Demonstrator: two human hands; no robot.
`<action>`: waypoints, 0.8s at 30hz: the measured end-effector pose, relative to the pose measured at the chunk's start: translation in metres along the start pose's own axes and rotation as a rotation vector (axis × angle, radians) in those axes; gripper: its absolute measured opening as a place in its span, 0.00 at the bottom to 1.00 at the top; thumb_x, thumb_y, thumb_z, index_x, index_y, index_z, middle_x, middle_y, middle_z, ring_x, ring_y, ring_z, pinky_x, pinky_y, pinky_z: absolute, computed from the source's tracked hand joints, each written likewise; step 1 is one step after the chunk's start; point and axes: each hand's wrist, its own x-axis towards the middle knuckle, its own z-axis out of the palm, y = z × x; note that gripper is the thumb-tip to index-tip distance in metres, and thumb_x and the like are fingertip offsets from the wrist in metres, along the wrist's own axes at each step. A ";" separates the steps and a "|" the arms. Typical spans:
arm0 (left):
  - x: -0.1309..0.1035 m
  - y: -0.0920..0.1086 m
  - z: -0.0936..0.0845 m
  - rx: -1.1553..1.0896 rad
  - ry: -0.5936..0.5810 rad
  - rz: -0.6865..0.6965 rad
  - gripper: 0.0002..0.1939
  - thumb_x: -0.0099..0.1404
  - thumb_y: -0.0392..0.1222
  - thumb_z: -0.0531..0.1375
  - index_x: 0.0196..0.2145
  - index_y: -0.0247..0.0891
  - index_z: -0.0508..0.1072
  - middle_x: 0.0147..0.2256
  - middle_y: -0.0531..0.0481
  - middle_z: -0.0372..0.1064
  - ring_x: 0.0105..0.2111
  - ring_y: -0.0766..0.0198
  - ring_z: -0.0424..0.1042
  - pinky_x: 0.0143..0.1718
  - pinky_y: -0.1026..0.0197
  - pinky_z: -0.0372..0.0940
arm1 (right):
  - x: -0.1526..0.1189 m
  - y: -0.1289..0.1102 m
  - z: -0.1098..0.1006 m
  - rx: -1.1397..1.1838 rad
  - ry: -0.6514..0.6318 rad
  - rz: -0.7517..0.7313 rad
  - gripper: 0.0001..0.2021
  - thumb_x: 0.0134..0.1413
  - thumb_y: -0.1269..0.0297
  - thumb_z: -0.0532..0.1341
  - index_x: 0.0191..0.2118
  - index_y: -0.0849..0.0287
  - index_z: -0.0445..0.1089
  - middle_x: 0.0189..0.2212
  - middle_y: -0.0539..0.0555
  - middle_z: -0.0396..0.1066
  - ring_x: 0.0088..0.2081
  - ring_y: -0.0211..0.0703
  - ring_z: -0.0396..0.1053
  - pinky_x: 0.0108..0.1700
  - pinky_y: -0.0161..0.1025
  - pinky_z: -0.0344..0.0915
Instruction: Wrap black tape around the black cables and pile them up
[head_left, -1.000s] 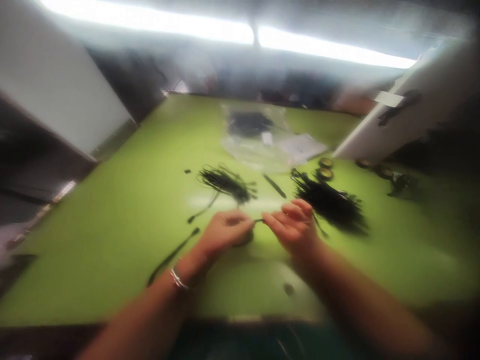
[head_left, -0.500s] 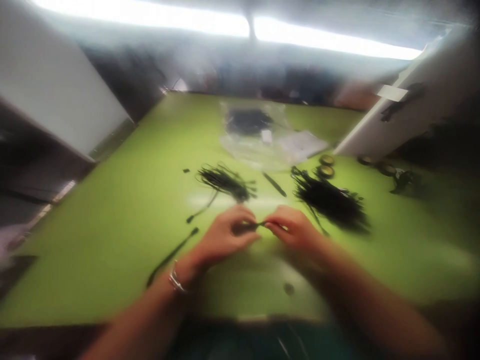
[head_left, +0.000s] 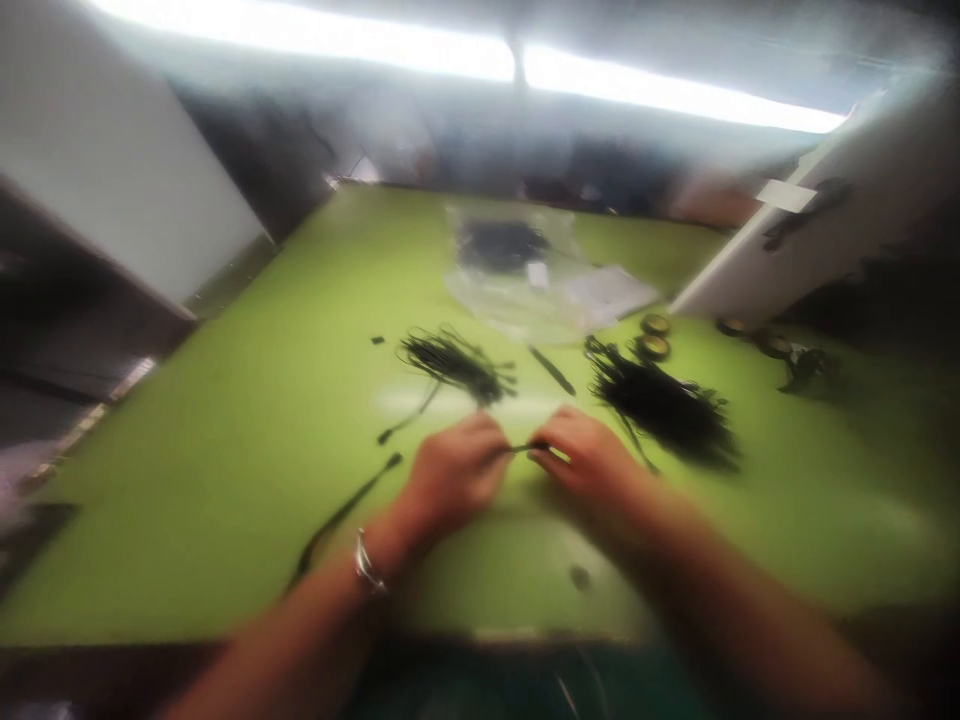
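Note:
A short stretch of thin black cable (head_left: pixel 520 449) runs between my two hands above the green table (head_left: pixel 225 430). My left hand (head_left: pixel 459 465) is closed round its left end, with a metal bracelet on the wrist. Thumb and fingers of my right hand (head_left: pixel 581 450) pinch the other end. Just beyond my left hand lies a looped bundle of black cables (head_left: pixel 450 360). A larger black cable bundle (head_left: pixel 664 405) sits to the right, past my right hand. One single black cable (head_left: pixel 337 520) lies beside my left forearm.
A dark slim tool (head_left: pixel 551 370) lies between the bundles. Farther back are a clear plastic bag (head_left: pixel 502 290) with dark contents and a white sheet (head_left: pixel 611 292). Yellowish-black rolls (head_left: pixel 654 346) are at the right, near a white panel (head_left: pixel 750 245). A small black piece (head_left: pixel 377 340) is at the left.
The fingers of my left hand have closed and turned over the cable, which they held more loosely before. My right hand keeps its pinch. The view has shifted slightly.

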 end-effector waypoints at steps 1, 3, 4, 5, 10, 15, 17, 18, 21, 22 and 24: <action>-0.002 -0.002 0.002 0.050 -0.008 0.049 0.07 0.62 0.33 0.58 0.33 0.38 0.77 0.32 0.49 0.72 0.31 0.65 0.69 0.33 0.63 0.63 | 0.000 -0.001 0.001 0.087 -0.049 0.050 0.06 0.61 0.65 0.59 0.38 0.59 0.72 0.32 0.53 0.75 0.35 0.41 0.69 0.38 0.37 0.65; -0.005 -0.004 0.006 0.107 -0.022 0.106 0.08 0.63 0.32 0.58 0.35 0.38 0.77 0.33 0.49 0.72 0.30 0.66 0.69 0.31 0.63 0.63 | 0.000 -0.005 0.003 0.203 -0.148 0.135 0.08 0.62 0.66 0.56 0.41 0.58 0.71 0.35 0.53 0.76 0.35 0.40 0.70 0.39 0.36 0.65; -0.006 -0.005 0.007 0.111 -0.019 0.113 0.08 0.63 0.33 0.58 0.36 0.38 0.77 0.33 0.49 0.71 0.30 0.66 0.69 0.31 0.63 0.63 | 0.000 -0.007 0.003 0.234 -0.184 0.172 0.08 0.63 0.67 0.55 0.40 0.58 0.72 0.34 0.52 0.76 0.34 0.39 0.70 0.37 0.35 0.65; -0.005 -0.005 0.007 0.095 -0.014 0.107 0.08 0.63 0.33 0.58 0.36 0.38 0.77 0.33 0.48 0.71 0.30 0.66 0.69 0.32 0.63 0.63 | -0.001 -0.008 0.003 0.253 -0.205 0.199 0.08 0.63 0.67 0.55 0.38 0.58 0.72 0.32 0.51 0.75 0.32 0.38 0.70 0.36 0.34 0.64; 0.003 -0.001 0.001 -0.179 -0.073 -0.139 0.20 0.58 0.41 0.65 0.49 0.38 0.73 0.38 0.46 0.71 0.38 0.61 0.70 0.42 0.58 0.66 | -0.002 -0.006 0.001 0.261 0.022 0.188 0.10 0.62 0.64 0.57 0.32 0.59 0.72 0.27 0.52 0.73 0.28 0.37 0.68 0.34 0.34 0.62; 0.009 0.003 -0.011 -0.469 -0.220 -0.380 0.23 0.59 0.42 0.65 0.52 0.38 0.72 0.42 0.44 0.72 0.40 0.59 0.71 0.44 0.56 0.66 | 0.002 -0.005 -0.007 0.483 0.013 0.287 0.12 0.62 0.62 0.56 0.30 0.59 0.71 0.21 0.48 0.67 0.24 0.34 0.62 0.29 0.32 0.59; 0.009 0.004 -0.014 -0.632 -0.269 -0.391 0.17 0.61 0.43 0.63 0.48 0.37 0.75 0.43 0.44 0.72 0.42 0.59 0.71 0.44 0.58 0.66 | 0.004 -0.008 -0.010 0.621 -0.061 0.400 0.14 0.61 0.62 0.55 0.27 0.60 0.69 0.18 0.46 0.63 0.22 0.33 0.60 0.27 0.31 0.58; 0.009 0.004 -0.014 -0.706 -0.278 -0.406 0.15 0.61 0.43 0.63 0.45 0.37 0.76 0.42 0.44 0.72 0.41 0.60 0.71 0.43 0.60 0.66 | 0.004 -0.010 -0.010 0.667 -0.072 0.441 0.14 0.61 0.62 0.55 0.26 0.60 0.69 0.18 0.45 0.62 0.22 0.33 0.59 0.26 0.31 0.57; 0.008 0.004 -0.011 -0.836 -0.257 -0.507 0.12 0.60 0.43 0.64 0.41 0.36 0.77 0.36 0.47 0.73 0.35 0.64 0.71 0.37 0.63 0.65 | 0.004 -0.015 -0.005 0.694 -0.017 0.489 0.13 0.60 0.63 0.56 0.25 0.60 0.69 0.18 0.45 0.62 0.22 0.33 0.59 0.27 0.31 0.57; 0.007 0.004 -0.008 -0.834 -0.231 -0.546 0.11 0.60 0.42 0.64 0.40 0.35 0.77 0.34 0.48 0.73 0.33 0.65 0.70 0.35 0.64 0.65 | 0.003 -0.017 -0.002 0.670 0.008 0.482 0.12 0.60 0.64 0.56 0.26 0.59 0.69 0.18 0.46 0.62 0.22 0.33 0.59 0.27 0.31 0.58; 0.006 0.005 -0.004 -0.786 -0.162 -0.610 0.08 0.58 0.40 0.65 0.36 0.34 0.76 0.30 0.50 0.71 0.30 0.67 0.68 0.32 0.66 0.63 | 0.001 -0.020 0.005 0.578 0.054 0.426 0.11 0.60 0.65 0.56 0.28 0.59 0.70 0.20 0.47 0.66 0.24 0.34 0.62 0.28 0.31 0.59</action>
